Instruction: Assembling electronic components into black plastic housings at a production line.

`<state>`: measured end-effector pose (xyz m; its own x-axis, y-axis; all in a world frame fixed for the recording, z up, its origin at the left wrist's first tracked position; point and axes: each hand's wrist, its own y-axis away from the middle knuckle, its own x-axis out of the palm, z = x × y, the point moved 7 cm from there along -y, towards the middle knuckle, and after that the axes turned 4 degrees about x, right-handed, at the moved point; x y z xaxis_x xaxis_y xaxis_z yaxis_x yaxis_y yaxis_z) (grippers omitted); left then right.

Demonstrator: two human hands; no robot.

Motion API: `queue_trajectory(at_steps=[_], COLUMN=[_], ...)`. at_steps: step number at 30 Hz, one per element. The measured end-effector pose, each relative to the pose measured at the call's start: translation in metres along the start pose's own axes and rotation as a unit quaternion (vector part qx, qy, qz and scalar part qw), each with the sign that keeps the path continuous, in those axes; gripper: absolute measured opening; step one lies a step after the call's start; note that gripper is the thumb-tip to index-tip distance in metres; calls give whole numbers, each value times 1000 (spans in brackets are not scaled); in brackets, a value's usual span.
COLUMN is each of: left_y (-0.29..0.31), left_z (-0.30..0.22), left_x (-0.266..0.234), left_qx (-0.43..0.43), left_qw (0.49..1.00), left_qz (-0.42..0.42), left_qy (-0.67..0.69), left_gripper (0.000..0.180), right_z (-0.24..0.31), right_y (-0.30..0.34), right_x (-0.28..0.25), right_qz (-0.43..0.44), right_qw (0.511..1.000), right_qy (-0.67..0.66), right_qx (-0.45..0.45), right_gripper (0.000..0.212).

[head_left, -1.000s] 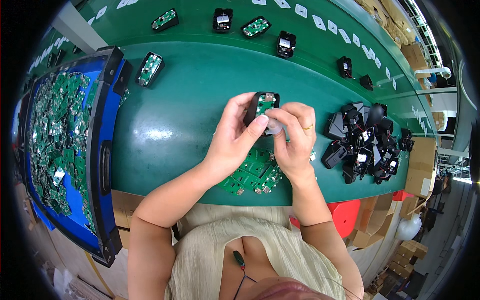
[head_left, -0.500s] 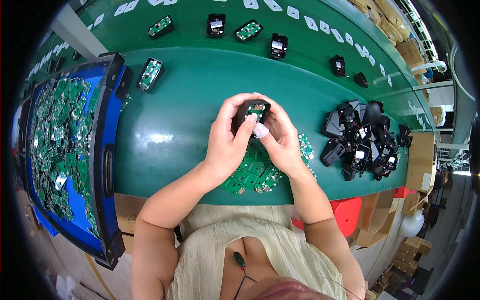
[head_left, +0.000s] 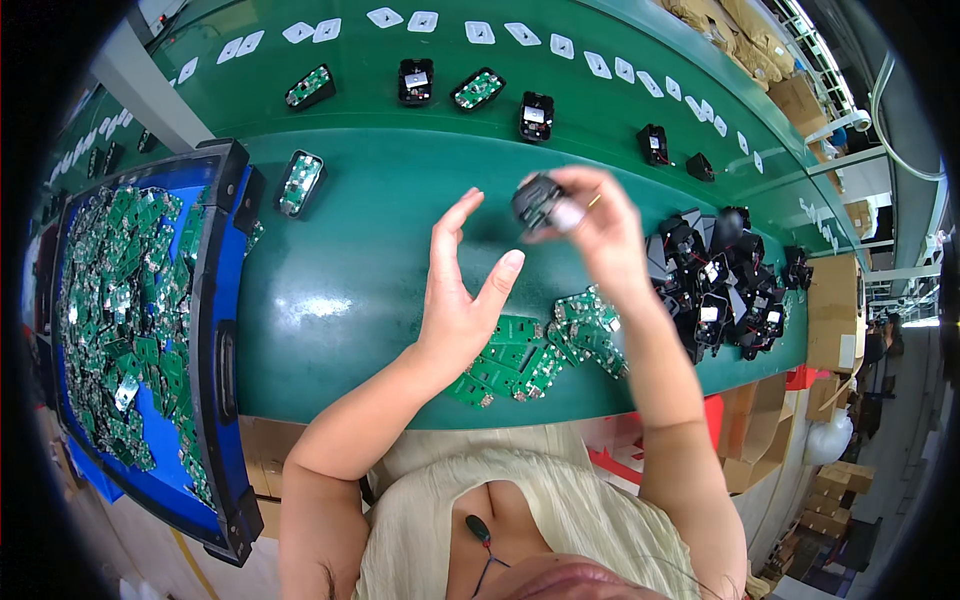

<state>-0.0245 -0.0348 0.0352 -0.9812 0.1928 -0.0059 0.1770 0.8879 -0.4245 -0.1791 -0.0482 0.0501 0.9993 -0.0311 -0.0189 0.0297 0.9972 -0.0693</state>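
My right hand (head_left: 607, 232) is raised over the green worktop and grips a small black plastic housing (head_left: 537, 203), somewhat blurred by motion. Some green shows inside the housing, and a pale covering is on one of that hand's fingertips. To its left, my left hand (head_left: 455, 305) is empty, thumb and fingers spread apart. Loose green circuit boards (head_left: 515, 365) lie in a heap on the worktop below the hands. Right of my right forearm is a pile of black housings (head_left: 712, 290), some with wires and white labels.
At the left stands a blue crate (head_left: 225, 400) full of green circuit boards. A housing with a board inside (head_left: 300, 184) lies near it. Beyond the worktop, a green conveyor belt (head_left: 370, 55) carries several housings and rows of white pieces. A cardboard box (head_left: 835, 312) stands at the right.
My hands have parted. The right one has lifted the housing up and to the right, while the left has let go and opened. The whole view has shifted slightly.
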Motion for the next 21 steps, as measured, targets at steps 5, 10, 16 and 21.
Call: queue_trajectory(at_steps=[5, 10, 16, 21], left_y=[1, 1, -2, -5], left_z=[8, 9, 8, 3], left_x=[2, 0, -4, -6], left_qx=[-49, -40, -38, -28], left_qw=[998, 999, 999, 999], left_qz=[25, 6, -1, 1], left_qy=[25, 31, 30, 33], left_gripper=[48, 46, 43, 39], right_z=[12, -15, 3, -38], right_y=[-90, -153, -202, -233], right_x=[-102, -114, 25, 77], right_qz=[-85, -4, -69, -8], right_qw=[832, 727, 750, 748], right_qy=[542, 687, 635, 661], right_qx=[-84, -15, -172, 67], right_gripper=[37, 39, 24, 36])
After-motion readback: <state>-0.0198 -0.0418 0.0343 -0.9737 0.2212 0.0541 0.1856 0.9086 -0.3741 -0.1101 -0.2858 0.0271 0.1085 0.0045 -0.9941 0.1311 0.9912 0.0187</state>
